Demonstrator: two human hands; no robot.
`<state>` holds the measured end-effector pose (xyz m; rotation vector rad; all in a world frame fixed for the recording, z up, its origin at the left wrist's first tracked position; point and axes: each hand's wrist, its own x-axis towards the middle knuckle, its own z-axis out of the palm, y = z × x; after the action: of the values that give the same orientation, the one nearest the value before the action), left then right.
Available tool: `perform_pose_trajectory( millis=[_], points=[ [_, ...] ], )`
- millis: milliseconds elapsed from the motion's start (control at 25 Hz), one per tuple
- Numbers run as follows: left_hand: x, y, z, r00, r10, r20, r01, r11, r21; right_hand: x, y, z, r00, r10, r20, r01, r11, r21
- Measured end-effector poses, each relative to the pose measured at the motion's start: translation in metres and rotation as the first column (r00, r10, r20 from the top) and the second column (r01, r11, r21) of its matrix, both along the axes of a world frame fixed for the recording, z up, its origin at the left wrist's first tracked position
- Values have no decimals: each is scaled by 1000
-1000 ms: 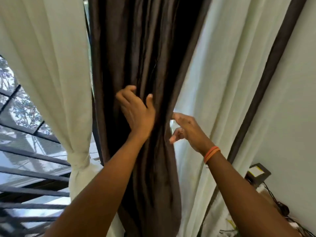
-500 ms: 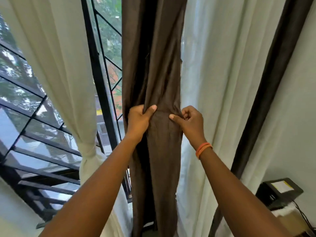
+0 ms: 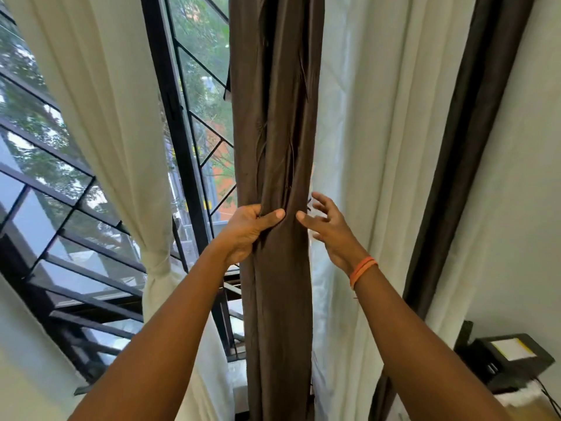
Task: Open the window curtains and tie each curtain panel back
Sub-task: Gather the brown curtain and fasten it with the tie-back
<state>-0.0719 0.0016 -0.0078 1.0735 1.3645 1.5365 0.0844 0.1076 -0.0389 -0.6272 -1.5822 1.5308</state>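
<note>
**Brown panel gathered upright at the window**

The brown curtain panel (image 3: 274, 123) hangs bunched into 1 vertical column, long axis top to bottom, between 2 cream panels. The left hand (image 3: 246, 230) grips its left edge, thumb across the folds. The right hand (image 3: 329, 227) hovers just beside its right edge, fingers spread and holding nothing. The left cream curtain (image 3: 100, 95) is knotted low; open window grille (image 3: 179, 123) shows between it and the brown column. The right cream curtain (image 3: 376, 141) hangs loose, with 1 dark strip (image 3: 464, 141) beyond it.

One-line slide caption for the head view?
Left hand grips the gathered brown curtain while the open right hand reaches beside it; cream curtain already tied.
</note>
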Motion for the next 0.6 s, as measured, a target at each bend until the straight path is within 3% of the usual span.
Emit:
perform_pose_trajectory(
  millis=[80, 120, 200, 280, 400, 480, 520, 600],
  points=[
    [0, -7, -2, 999, 11, 37, -12, 1000, 1, 4, -4, 1, 999, 35, -10, -35, 999, 30],
    [1, -8, -3, 997, 66, 42, -67, 997, 23, 4, -6, 2, 997, -75, 30, 69, 986, 152],
    [4, -10, -3, 978, 211, 3, -210, 975, 66, 6, -6, 3, 933, -346, 98, 256, 831, 495],
    [8, -9, -4, 949, 302, -93, -291, 950, 115, 12, -10, 4, 877, -467, 112, 291, 703, 650],
    [25, -7, -5, 917, 337, -213, -313, 939, 141, 26, -24, 5, 916, -400, 38, 326, 794, 513],
    [41, -5, -5, 898, 396, -190, -366, 914, 175, 34, -31, 4, 915, -402, 30, 346, 820, 455],
    [46, -4, -5, 860, 491, -141, -452, 859, 241, 37, -32, 3, 915, -403, 32, 347, 825, 447],
    [39, 2, -4, 697, 709, -111, -646, 687, 333, 47, -34, 2, 929, -370, 9, 329, 836, 439]
  ],
)
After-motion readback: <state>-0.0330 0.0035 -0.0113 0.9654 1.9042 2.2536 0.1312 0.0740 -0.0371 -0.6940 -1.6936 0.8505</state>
